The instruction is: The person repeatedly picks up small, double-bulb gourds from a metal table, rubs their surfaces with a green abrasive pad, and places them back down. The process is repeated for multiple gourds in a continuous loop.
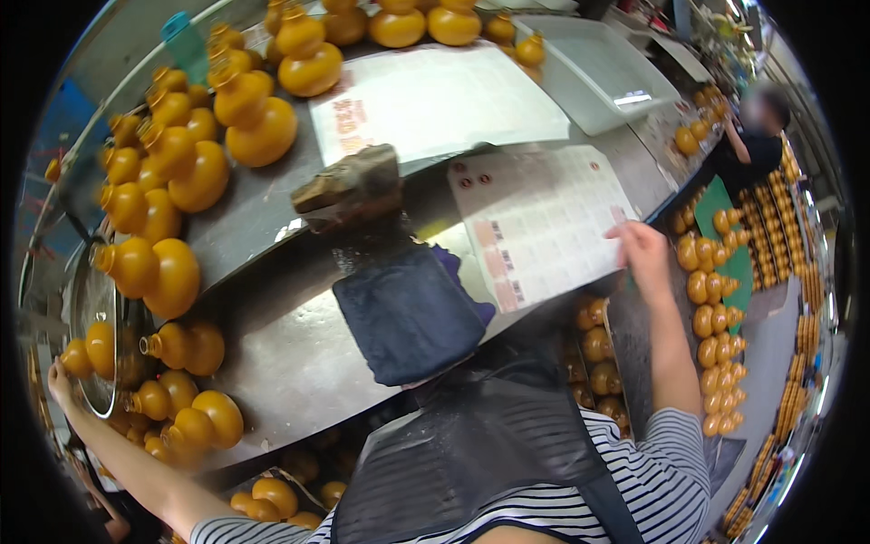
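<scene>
From my remote view, the left hand (61, 384) appears closed on an amber gourd-shaped bottle (98, 352) by its neck; the long axis runs rightward from that grip. The right hand (645, 257), well apart, curls loosely; its hold I cannot tell

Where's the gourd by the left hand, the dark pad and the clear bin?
Gourd (101, 348): head view, on its bigger bulb.
Dark pad (410, 315): head view, middle of its top.
Clear bin (584, 68): head view, on its inside bottom.
</scene>
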Demonstrator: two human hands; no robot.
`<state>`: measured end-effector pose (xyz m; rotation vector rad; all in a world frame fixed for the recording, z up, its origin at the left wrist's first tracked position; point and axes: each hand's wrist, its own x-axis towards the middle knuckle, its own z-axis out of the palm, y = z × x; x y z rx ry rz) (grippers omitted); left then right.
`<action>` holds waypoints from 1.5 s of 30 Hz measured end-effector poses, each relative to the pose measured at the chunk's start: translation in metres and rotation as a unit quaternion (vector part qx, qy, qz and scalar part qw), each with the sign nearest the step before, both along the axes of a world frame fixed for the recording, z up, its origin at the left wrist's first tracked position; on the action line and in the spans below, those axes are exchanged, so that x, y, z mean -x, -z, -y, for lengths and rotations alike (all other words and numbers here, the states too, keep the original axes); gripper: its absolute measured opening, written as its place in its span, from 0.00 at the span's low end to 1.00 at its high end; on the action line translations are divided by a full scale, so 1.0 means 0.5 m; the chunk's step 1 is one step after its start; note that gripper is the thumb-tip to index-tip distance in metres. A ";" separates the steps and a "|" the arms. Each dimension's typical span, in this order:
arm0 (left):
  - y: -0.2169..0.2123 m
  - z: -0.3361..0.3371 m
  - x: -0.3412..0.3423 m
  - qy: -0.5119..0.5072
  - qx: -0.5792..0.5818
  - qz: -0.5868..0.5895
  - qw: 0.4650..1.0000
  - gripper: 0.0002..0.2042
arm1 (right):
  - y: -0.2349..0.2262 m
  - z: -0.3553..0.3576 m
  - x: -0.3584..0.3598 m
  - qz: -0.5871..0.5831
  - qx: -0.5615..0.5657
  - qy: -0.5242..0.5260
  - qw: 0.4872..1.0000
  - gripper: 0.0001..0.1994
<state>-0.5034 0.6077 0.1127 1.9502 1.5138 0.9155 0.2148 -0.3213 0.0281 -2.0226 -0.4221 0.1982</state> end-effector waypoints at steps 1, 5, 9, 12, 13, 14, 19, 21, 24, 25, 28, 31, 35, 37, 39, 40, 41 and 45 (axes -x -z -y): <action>0.054 0.011 -0.067 -0.008 -0.062 -0.075 0.995 0.20 | 0.007 -0.006 0.012 -0.008 0.047 -0.025 0.999 0.10; 0.020 0.124 -0.239 -0.098 -0.308 -0.240 0.915 0.18 | 0.147 -0.024 -0.027 0.040 0.143 -0.086 0.985 0.09; -0.105 0.338 -0.329 -0.140 -0.362 -0.212 0.897 0.18 | 0.152 -0.157 -0.004 0.243 0.241 -0.244 0.908 0.22; -0.114 0.517 -0.447 -0.039 -0.393 -0.096 0.914 0.18 | 0.176 -0.160 -0.024 0.325 0.314 -0.248 0.857 0.24; -0.119 0.588 -0.472 -0.007 -0.396 -0.067 0.916 0.17 | 0.187 -0.156 -0.031 0.341 0.342 -0.251 0.839 0.25; -0.121 0.658 -0.498 0.025 -0.392 -0.042 0.919 0.17 | 0.192 -0.140 -0.034 0.351 0.350 -0.241 0.835 0.25; -0.102 0.879 -0.634 0.198 -0.331 0.067 0.920 0.17 | 0.162 0.011 0.046 0.343 0.374 -0.209 0.836 0.21; -0.091 0.926 -0.688 0.262 -0.292 0.095 0.915 0.17 | 0.152 0.055 0.073 0.340 0.347 -0.213 0.848 0.20; -0.043 0.952 -0.774 0.319 -0.185 0.097 0.924 0.17 | 0.153 0.091 0.074 0.375 0.290 -0.219 0.853 0.21; -0.017 0.964 -0.809 0.329 -0.139 0.079 0.931 0.16 | 0.161 0.092 0.065 0.393 0.278 -0.216 0.850 0.21; 0.024 1.027 -0.938 0.395 -0.048 -0.017 0.917 0.14 | 0.191 0.080 0.040 0.446 0.234 -0.226 0.834 0.20; 0.057 1.041 -1.051 0.415 0.072 -0.046 0.906 0.13 | 0.196 0.088 0.032 0.483 0.216 -0.221 0.820 0.14; 0.074 1.033 -1.137 0.453 -0.098 -0.013 0.886 0.10 | 0.141 0.067 0.050 0.263 0.122 -0.185 0.939 0.08; 0.082 1.047 -1.130 0.394 -0.199 -0.024 0.897 0.11 | 0.116 0.051 0.055 0.037 0.044 -0.116 0.992 0.03; 0.091 1.069 -1.106 0.351 -0.260 0.043 0.899 0.11 | 0.091 0.029 0.049 -0.137 -0.013 -0.066 0.988 0.02; 0.105 1.073 -1.078 0.373 -0.202 0.107 0.899 0.11 | 0.069 0.017 0.045 -0.185 -0.020 -0.061 0.981 0.03; 0.106 1.102 -1.042 0.388 -0.070 0.131 0.910 0.12 | 0.056 0.008 0.044 -0.232 -0.026 -0.052 0.971 0.04; 0.143 1.208 -0.961 0.489 -0.101 0.083 0.862 0.42 | 0.047 -0.046 0.048 -0.307 -0.073 -0.056 0.947 0.05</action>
